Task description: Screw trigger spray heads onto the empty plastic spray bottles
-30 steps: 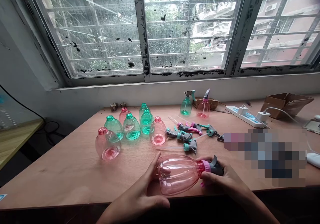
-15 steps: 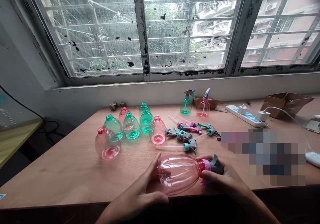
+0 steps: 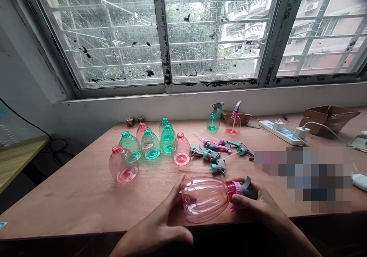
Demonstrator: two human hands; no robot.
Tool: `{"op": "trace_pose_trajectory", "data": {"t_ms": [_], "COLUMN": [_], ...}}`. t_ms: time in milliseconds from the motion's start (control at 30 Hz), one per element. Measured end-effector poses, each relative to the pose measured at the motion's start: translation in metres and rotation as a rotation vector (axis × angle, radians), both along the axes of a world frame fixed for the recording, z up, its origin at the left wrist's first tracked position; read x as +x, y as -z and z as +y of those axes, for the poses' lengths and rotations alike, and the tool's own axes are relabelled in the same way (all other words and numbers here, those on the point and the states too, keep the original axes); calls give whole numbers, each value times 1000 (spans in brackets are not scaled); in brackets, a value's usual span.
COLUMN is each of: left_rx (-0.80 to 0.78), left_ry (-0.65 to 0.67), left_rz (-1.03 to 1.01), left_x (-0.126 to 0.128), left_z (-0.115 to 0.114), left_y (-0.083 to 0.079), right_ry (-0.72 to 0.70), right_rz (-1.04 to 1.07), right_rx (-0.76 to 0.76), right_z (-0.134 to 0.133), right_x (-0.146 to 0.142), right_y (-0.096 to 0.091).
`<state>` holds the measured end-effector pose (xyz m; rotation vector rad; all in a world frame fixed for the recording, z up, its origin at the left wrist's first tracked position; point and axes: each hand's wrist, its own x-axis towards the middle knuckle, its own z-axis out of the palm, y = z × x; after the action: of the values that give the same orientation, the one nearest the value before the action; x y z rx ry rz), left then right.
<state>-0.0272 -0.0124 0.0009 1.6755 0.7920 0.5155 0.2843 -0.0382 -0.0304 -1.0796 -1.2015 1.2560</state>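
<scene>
We have the pink bottle [image 3: 205, 197] lying on its side at the near edge of the desk [image 3: 71, 196], neck to our right. Left hand [image 3: 159, 224]: grip wrapped around the bottle's base end, thumb on top. Right hand [image 3: 258, 207]: grip closed on the grey trigger head [image 3: 249, 190] at the pink collar. The bottle looks empty, thin clear plastic, so light, smooth and likely to dent if squeezed — best held at the wide body and the stiff collar. Hard to read: whether the collar sits fully down on the neck — fingers cover it. A pixelated patch hides part of the desk on the right, and our forearms are cut off at the bottom edge.
</scene>
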Motion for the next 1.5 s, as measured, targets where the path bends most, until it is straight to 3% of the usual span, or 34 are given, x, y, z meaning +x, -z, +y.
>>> {"op": "trace_pose_trajectory", "data": {"t_ms": [300, 533, 833, 1100, 1333, 1500], "left_rx": [5, -24, -22, -47, -33, -9], "left_ry": [69, 0, 37, 34, 43, -17], "left_rz": [-115, -49, -128, -64, -180, -73], "left_x": [1, 0, 2, 0, 1, 1], "left_z": [2, 2, 2, 2, 1, 2], "left_y": [2, 3, 4, 3, 9, 8], "right_ry": [28, 32, -2, 30, 8, 13], "right_rz": [5, -17, 20, 15, 19, 14], "right_rx": [-12, -15, -36, -42, -59, -47], "right_z": [0, -1, -1, -1, -2, -1], "right_x": [-4, -4, -3, -4, -4, -3], "right_y": [-3, -5, -3, -4, -4, -2]}}
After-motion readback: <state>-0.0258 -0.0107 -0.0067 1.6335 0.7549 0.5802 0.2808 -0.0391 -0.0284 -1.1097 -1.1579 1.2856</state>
